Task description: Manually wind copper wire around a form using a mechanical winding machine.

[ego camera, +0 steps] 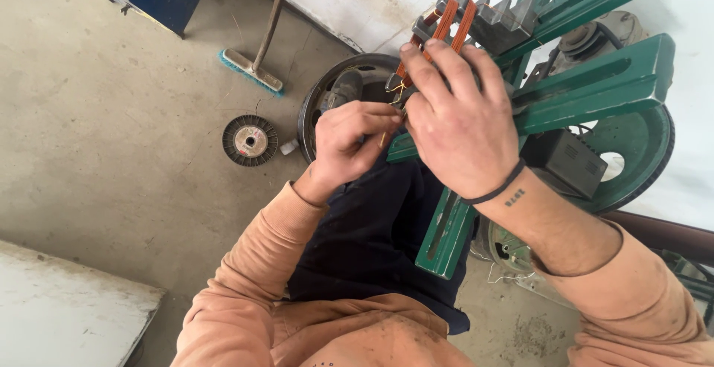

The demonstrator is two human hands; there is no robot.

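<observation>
Right hand clamps the copper coil running up-away on the green winder; left hand pinches its wire end just below.

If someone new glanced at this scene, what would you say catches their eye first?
Most striking are the copper wire coils wound on the stepped grey former at the top of the green metal frame, with the right hand spread over them. Just left of it, the left hand pinches a thin wire end. On the concrete floor further left lie a wire spool and a broom.
</observation>
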